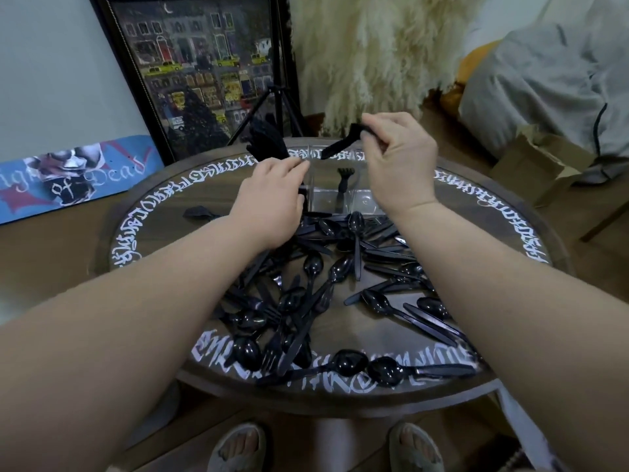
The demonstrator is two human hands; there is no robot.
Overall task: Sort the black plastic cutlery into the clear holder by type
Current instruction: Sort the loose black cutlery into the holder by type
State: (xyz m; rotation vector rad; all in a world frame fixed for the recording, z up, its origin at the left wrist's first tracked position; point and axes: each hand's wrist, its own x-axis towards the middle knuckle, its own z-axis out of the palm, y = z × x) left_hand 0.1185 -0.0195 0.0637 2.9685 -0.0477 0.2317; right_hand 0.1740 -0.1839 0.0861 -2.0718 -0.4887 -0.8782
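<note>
Your right hand [398, 161] pinches a black fork [340, 144] by its handle, fingers curled round it, the fork slanting down from your fingertips over the clear holder [343, 195]. Your left hand [272, 199] grips a bundle of black cutlery [263, 139] fanning up past its fingers, at the holder's left side. One fork [341, 183] stands in the holder beneath your right fingers, and the loose cutlery pile [326, 294] lies nearer you, behind both wrists.
</note>
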